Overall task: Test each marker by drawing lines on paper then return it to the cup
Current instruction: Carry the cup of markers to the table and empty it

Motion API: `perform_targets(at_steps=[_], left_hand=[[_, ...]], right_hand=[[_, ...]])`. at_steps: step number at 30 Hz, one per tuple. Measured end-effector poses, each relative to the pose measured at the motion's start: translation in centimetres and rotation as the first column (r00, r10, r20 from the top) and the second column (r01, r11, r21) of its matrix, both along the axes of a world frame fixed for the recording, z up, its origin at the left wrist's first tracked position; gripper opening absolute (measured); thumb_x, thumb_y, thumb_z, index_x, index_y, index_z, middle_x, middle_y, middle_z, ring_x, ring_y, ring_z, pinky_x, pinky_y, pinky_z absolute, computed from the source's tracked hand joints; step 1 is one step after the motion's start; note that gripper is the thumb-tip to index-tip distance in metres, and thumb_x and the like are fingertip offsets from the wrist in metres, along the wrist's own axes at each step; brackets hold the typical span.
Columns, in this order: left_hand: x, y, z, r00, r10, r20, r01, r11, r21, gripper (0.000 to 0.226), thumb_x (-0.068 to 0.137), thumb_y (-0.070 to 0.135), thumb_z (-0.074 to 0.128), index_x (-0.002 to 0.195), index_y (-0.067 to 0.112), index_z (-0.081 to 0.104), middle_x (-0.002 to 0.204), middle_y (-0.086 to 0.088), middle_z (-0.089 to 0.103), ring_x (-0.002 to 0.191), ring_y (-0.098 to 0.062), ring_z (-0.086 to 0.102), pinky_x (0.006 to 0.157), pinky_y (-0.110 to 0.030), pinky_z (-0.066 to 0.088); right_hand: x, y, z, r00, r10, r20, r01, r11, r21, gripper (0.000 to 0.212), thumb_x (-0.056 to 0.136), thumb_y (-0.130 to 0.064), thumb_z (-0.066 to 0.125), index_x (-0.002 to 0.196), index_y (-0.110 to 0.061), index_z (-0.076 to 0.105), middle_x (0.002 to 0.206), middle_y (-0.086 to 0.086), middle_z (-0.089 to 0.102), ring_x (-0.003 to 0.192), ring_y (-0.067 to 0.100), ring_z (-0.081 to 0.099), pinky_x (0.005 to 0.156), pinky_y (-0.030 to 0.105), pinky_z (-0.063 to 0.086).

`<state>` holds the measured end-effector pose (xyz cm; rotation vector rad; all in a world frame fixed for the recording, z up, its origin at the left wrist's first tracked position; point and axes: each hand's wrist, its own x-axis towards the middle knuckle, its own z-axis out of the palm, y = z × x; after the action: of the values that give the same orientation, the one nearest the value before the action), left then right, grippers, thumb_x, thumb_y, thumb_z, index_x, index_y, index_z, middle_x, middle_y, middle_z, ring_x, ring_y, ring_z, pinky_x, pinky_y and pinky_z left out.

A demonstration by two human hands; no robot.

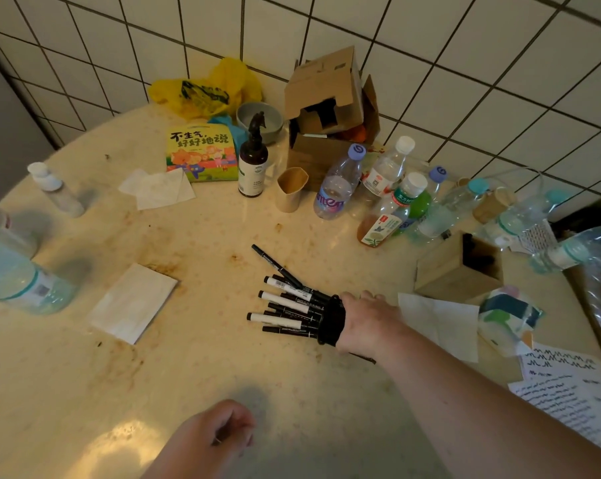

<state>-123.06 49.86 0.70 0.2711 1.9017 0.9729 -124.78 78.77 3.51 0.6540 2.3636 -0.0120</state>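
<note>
A black mesh cup (332,319) lies tipped on its side on the round table (195,361), its mouth facing left. Several black and white markers (288,307) fan out of it onto the tabletop. One thin black marker (275,262) sticks out farther than the rest, toward the back left. My right hand (368,319) grips the cup from the right side. My left hand (219,433) hovers near the front edge with its fingers curled and nothing in it. A white paper (568,385) covered with black scribbled lines lies at the far right.
Several drink bottles (389,198) and a cardboard box (330,108) crowd the back right. A wooden box (458,267) stands behind my right wrist, a beige cup (290,190) and a dark spray bottle (252,164) farther back. Tissues (133,302) lie left of the markers.
</note>
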Motion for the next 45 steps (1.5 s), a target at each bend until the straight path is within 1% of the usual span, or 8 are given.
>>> perform_targets(at_steps=[14,20,25,30,35,38,42,45], left_hand=[[0.4,0.9,0.3,0.999,-0.034,0.005,0.034,0.999,0.010,0.014,0.090,0.012,0.066,0.083,0.024,0.072,0.087,0.009,0.076,0.077,-0.005,0.070,0.087,-0.027,0.054],[0.1,1.2,0.4,0.999,-0.049,-0.004,0.049,0.999,0.013,0.032,0.091,0.014,0.064,0.085,0.046,0.066,0.090,0.011,0.076,0.076,-0.004,0.069,0.083,-0.020,0.053],[0.1,1.2,0.2,0.998,-0.056,-0.002,0.056,0.998,-0.007,0.032,0.090,0.012,0.063,0.082,0.043,0.067,0.088,0.008,0.076,0.075,-0.006,0.070,0.084,-0.024,0.054],[-0.3,1.6,0.0,0.992,-0.127,0.014,0.127,0.991,-0.038,0.032,0.087,0.013,0.066,0.083,0.044,0.067,0.087,0.008,0.076,0.075,-0.008,0.070,0.084,-0.025,0.055],[-0.8,2.4,0.2,0.984,-0.177,0.034,0.179,0.982,-0.061,0.015,0.079,0.027,0.065,0.082,0.041,0.069,0.083,0.010,0.076,0.079,-0.009,0.071,0.086,-0.027,0.055],[-1.0,3.0,-0.2,0.971,-0.239,0.017,0.240,0.968,-0.074,0.030,0.086,0.017,0.064,0.084,0.047,0.066,0.086,0.010,0.077,0.079,-0.009,0.071,0.082,-0.020,0.055],[-1.0,4.2,-0.1,0.978,-0.202,-0.053,0.197,0.976,-0.097,0.043,0.089,0.008,0.065,0.080,0.050,0.066,0.083,0.011,0.077,0.070,-0.001,0.069,0.073,-0.010,0.051],[-0.6,4.9,0.2,0.992,-0.094,-0.088,0.086,0.992,-0.094,0.039,0.089,0.003,0.066,0.073,0.039,0.071,0.078,0.005,0.078,0.069,-0.008,0.071,0.075,-0.026,0.054]], right_hand=[[3.7,2.4,-0.4,0.998,-0.051,-0.032,0.051,0.999,0.006,0.085,0.069,-0.045,0.078,0.143,-0.027,0.040,0.140,0.001,0.047,0.130,0.026,0.045,0.099,0.042,0.045],[6.2,3.6,-0.6,0.963,-0.219,-0.156,0.207,0.974,-0.091,0.095,0.065,-0.046,0.081,0.146,-0.028,0.035,0.135,-0.001,0.051,0.125,0.025,0.048,0.099,0.043,0.044],[9.1,4.4,-1.5,0.695,-0.629,-0.349,0.426,0.750,-0.506,0.097,0.048,-0.034,0.086,0.135,-0.033,0.044,0.122,-0.007,0.058,0.114,0.021,0.057,0.096,0.041,0.051],[9.7,4.1,-3.4,0.447,-0.801,-0.397,0.377,0.572,-0.729,0.095,0.048,-0.026,0.094,0.128,-0.038,0.045,0.122,-0.014,0.059,0.118,0.017,0.058,0.100,0.034,0.048],[9.8,3.8,-4.6,0.351,-0.867,-0.355,0.363,0.475,-0.801,0.090,0.064,-0.005,0.093,0.132,-0.035,0.043,0.120,-0.018,0.056,0.120,0.013,0.054,0.102,0.026,0.041],[10.6,3.5,-5.2,0.303,-0.888,-0.344,0.373,0.443,-0.815,0.083,0.069,0.001,0.089,0.130,-0.032,0.044,0.119,-0.019,0.058,0.110,0.003,0.057,0.081,0.001,0.042],[13.2,2.8,-6.1,0.232,-0.932,-0.279,0.456,0.358,-0.815,0.064,0.081,0.004,0.075,0.130,-0.029,0.051,0.130,0.000,0.064,0.110,0.012,0.063,0.079,0.014,0.051],[16.7,1.8,-6.1,0.196,-0.939,-0.283,0.516,0.344,-0.785,0.048,0.085,0.012,0.061,0.125,-0.015,0.058,0.116,0.003,0.068,0.096,0.012,0.065,0.064,0.008,0.047]])
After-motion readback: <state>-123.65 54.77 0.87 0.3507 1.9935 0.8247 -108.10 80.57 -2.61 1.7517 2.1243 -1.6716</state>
